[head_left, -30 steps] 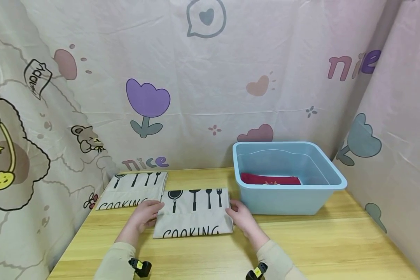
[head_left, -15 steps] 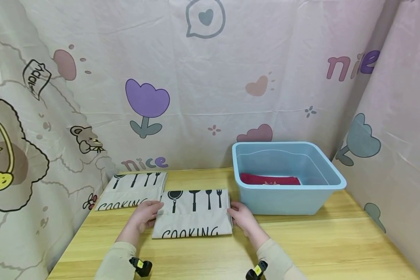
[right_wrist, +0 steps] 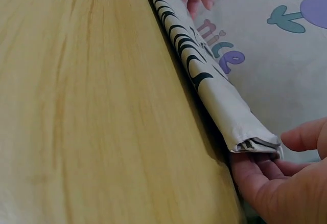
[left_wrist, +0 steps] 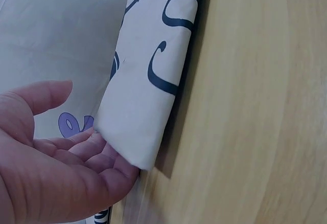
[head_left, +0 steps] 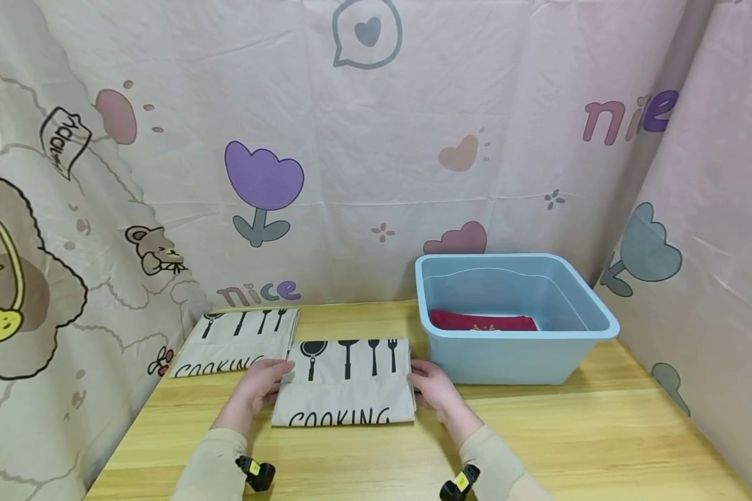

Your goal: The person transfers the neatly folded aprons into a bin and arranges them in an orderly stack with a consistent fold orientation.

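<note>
A folded off-white cloth (head_left: 347,390) printed with black kitchen utensils and the word COOKING lies on the wooden table. My left hand (head_left: 263,386) is at its left edge. In the left wrist view those fingertips (left_wrist: 120,170) reach under the cloth's corner, while the thumb (left_wrist: 51,95) stands away from it. At the opposite edge is my right hand (head_left: 435,390). Its fingers (right_wrist: 250,175) go under the layered end of the cloth, and the thumb (right_wrist: 304,134) is raised beside the top with a small gap. The fingertips beneath the cloth are hidden.
Behind and left lies a second folded cloth (head_left: 238,341) with the same print. A light blue plastic bin (head_left: 501,358) stands at the right, with a red folded cloth (head_left: 476,321) inside. Printed curtains (head_left: 363,174) surround the wooden table (head_left: 601,431) at the back and sides.
</note>
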Available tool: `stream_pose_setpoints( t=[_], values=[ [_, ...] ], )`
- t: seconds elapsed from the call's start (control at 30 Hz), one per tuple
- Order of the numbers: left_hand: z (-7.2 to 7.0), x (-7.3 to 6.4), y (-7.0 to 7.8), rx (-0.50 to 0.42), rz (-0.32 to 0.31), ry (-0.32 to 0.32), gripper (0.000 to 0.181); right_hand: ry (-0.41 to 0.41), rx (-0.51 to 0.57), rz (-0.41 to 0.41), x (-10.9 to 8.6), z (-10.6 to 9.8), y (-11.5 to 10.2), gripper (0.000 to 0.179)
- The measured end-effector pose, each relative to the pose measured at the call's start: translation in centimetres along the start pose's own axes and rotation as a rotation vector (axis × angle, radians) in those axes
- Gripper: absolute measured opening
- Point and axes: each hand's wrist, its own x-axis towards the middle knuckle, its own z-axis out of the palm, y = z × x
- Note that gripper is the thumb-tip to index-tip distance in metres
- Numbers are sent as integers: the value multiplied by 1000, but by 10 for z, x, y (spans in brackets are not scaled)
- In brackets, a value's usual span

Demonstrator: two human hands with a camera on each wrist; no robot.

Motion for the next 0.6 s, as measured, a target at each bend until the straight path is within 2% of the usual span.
stream_pose_setpoints(
  t=[0.4,0.6],
  values=[
    [1,2,-1,21,12,1,59,-14,45,19,3,-1,3,49],
    [1,2,1,70,5,-1,61,-1,66,14,2,1,4,47]
  ],
)
